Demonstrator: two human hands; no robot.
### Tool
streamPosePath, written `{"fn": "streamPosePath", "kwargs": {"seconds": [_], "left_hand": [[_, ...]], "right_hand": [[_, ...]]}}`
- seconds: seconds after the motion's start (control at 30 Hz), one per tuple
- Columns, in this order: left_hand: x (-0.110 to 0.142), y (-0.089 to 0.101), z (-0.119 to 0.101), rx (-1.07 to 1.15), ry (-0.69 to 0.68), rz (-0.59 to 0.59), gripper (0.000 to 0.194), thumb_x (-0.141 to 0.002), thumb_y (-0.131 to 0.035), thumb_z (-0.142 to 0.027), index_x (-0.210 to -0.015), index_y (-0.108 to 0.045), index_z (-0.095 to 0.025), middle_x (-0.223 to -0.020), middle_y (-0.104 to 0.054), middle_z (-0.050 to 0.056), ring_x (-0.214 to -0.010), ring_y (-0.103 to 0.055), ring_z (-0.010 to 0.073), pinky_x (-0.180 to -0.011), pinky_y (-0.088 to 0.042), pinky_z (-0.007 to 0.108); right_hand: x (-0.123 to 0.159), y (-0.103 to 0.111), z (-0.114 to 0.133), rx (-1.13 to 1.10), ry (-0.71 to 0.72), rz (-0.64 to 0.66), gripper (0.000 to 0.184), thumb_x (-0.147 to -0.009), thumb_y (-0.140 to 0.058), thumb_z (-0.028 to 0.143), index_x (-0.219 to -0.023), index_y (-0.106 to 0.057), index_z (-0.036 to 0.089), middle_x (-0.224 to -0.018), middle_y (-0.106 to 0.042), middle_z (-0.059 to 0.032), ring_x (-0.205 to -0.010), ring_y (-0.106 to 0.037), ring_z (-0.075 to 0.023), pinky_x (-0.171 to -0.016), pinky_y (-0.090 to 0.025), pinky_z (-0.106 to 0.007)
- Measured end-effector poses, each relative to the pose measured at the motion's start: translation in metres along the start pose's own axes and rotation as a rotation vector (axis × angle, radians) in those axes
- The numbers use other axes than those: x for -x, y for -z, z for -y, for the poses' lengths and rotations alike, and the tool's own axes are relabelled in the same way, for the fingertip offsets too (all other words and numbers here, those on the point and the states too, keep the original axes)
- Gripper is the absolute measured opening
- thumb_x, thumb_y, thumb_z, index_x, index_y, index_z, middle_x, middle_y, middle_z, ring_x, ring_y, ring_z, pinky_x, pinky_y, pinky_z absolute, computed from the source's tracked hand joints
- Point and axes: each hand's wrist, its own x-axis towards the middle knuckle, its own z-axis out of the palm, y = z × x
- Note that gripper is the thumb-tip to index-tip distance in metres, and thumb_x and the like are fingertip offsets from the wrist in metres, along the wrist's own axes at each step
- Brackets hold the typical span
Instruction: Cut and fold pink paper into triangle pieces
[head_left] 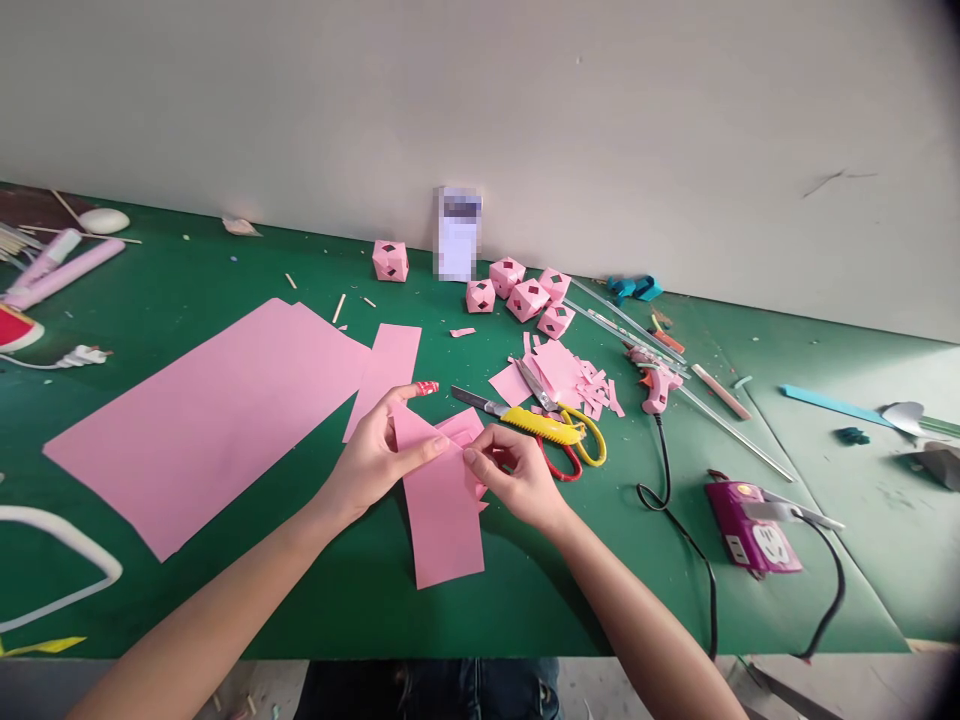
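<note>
Both hands meet over a pink paper strip [442,530] near the front of the green table. My left hand [379,445] pinches the strip's folded upper part, its thumb lying across the paper and its index finger, with a red-patterned covering at the tip, stretched out. My right hand [517,470] pinches the fold's right side between thumb and fingers. More pink paper shows partly behind the strip. Just beyond my right hand lie a yellow utility knife [536,422], blade out, and scissors [592,435] with red and yellow handles.
Large pink sheets [217,420] lie left, a cut strip [394,360] beside them. Paper scraps [559,370] and several folded pink boxes [528,298] are farther back. A phone [457,235] leans on the wall. Right are a glue gun [658,385] with a cord and a purple power socket [754,525].
</note>
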Motion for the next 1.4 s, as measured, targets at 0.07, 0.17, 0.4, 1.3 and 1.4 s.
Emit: {"fn": "streamPosePath", "kwargs": {"seconds": [0.07, 0.17, 0.4, 1.3, 1.4], "left_hand": [[0.000, -0.001, 0.000, 0.016, 0.010, 0.009, 0.082, -0.074, -0.091, -0.042, -0.145, -0.055, -0.025, -0.081, -0.069, 0.002, -0.074, -0.070, 0.0243, -0.066, -0.059, 0.034], [0.000, -0.001, 0.003, -0.002, -0.006, 0.008, 0.084, -0.073, -0.092, -0.039, -0.147, -0.054, -0.026, -0.102, -0.072, 0.007, -0.083, -0.072, 0.0253, -0.069, -0.060, 0.035], [0.001, -0.003, 0.005, -0.059, -0.061, -0.039, 0.078, -0.075, -0.091, -0.040, -0.144, -0.056, -0.028, -0.148, -0.057, 0.010, -0.105, -0.070, 0.0243, -0.077, -0.061, 0.031], [-0.008, 0.014, -0.014, 0.189, -0.016, -0.009, 0.068, -0.072, -0.089, -0.026, -0.127, -0.051, -0.020, -0.069, -0.064, -0.008, -0.066, -0.061, 0.0137, -0.068, -0.051, 0.027], [-0.009, 0.016, -0.016, 0.210, -0.012, -0.032, 0.063, -0.073, -0.088, -0.027, -0.124, -0.053, -0.019, -0.069, -0.062, -0.008, -0.065, -0.060, 0.0124, -0.067, -0.051, 0.026]], "right_hand": [[0.000, -0.001, 0.000, 0.021, 0.015, -0.010, 0.039, -0.089, -0.074, 0.054, -0.075, -0.060, 0.020, -0.062, -0.061, 0.0010, -0.052, -0.045, -0.0108, -0.052, -0.035, -0.027], [0.000, -0.002, -0.002, 0.051, 0.027, -0.023, 0.040, -0.086, -0.077, 0.054, -0.073, -0.063, 0.019, -0.063, -0.060, 0.0014, -0.053, -0.040, -0.0099, -0.052, -0.031, -0.027], [-0.001, -0.002, -0.001, 0.033, 0.007, -0.002, 0.039, -0.087, -0.077, 0.052, -0.073, -0.062, 0.019, -0.065, -0.061, 0.0010, -0.054, -0.043, -0.0104, -0.053, -0.032, -0.028], [0.000, 0.005, 0.007, -0.018, 0.093, -0.047, 0.029, -0.079, -0.070, 0.034, -0.063, -0.049, 0.023, -0.063, -0.048, 0.0023, -0.058, -0.037, -0.0122, -0.053, -0.030, -0.028], [0.000, 0.008, 0.004, -0.021, 0.115, -0.059, 0.030, -0.082, -0.069, 0.039, -0.064, -0.051, 0.023, -0.064, -0.050, 0.0010, -0.061, -0.040, -0.0138, -0.054, -0.033, -0.028]]}}
